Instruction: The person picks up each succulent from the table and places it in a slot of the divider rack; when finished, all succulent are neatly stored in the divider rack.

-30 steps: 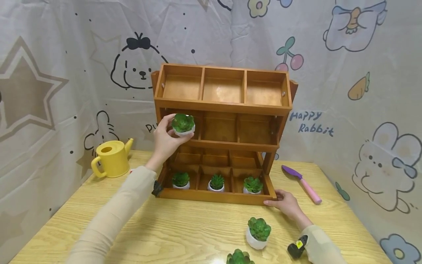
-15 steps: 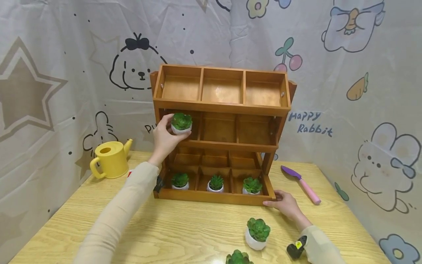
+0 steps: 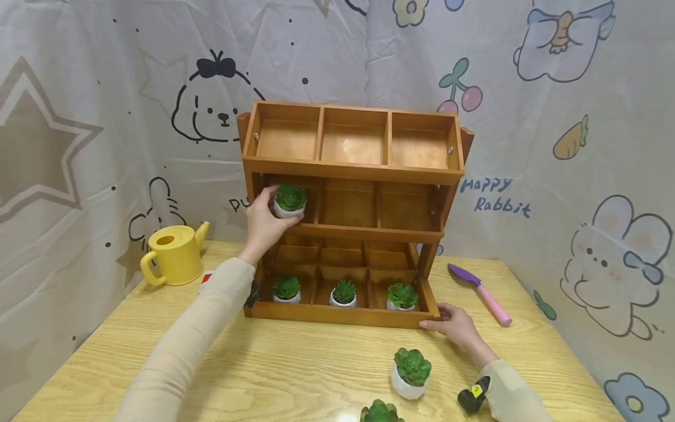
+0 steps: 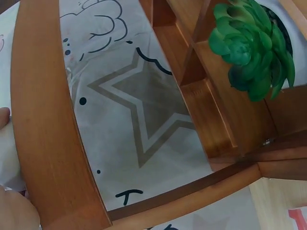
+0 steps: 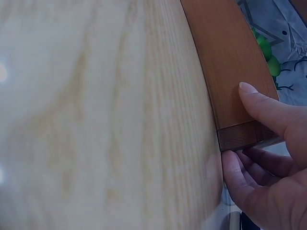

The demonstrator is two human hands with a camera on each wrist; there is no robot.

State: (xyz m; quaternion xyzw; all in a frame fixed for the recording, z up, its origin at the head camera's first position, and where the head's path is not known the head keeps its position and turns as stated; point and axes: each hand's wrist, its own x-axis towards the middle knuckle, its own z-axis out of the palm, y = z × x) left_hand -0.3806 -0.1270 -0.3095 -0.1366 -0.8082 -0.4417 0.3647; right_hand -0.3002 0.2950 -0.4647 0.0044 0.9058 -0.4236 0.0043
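My left hand point(image 3: 262, 225) grips a small potted succulent point(image 3: 290, 199) by its white pot, at the left compartment of the middle tier of a wooden three-tier shelf point(image 3: 343, 316). Whether the pot touches the compartment floor cannot be seen. Only a bit of that hand point(image 4: 18, 213) shows in the left wrist view, behind the tier's front board point(image 4: 50, 120). At the bottom tier's front right corner, my right hand point(image 3: 457, 327) holds the wood, thumb on the front face and fingers curled at the end. Potted succulents stand in the bottom tier's left point(image 3: 286, 288), middle point(image 3: 344, 292) and right point(image 3: 402, 296) compartments.
Two more potted succulents, one whole point(image 3: 410, 375) and one cut by the frame edge point(image 3: 381, 412), stand on the table's front. A yellow watering can point(image 3: 176, 255) is at left, a purple-and-pink trowel point(image 3: 482, 296) at right. Patterned cloth point(image 3: 337, 53) hangs behind.
The left hand has moved the potted succulent slightly left and inward at the middle tier's left compartment. My right hand stays at the shelf corner.
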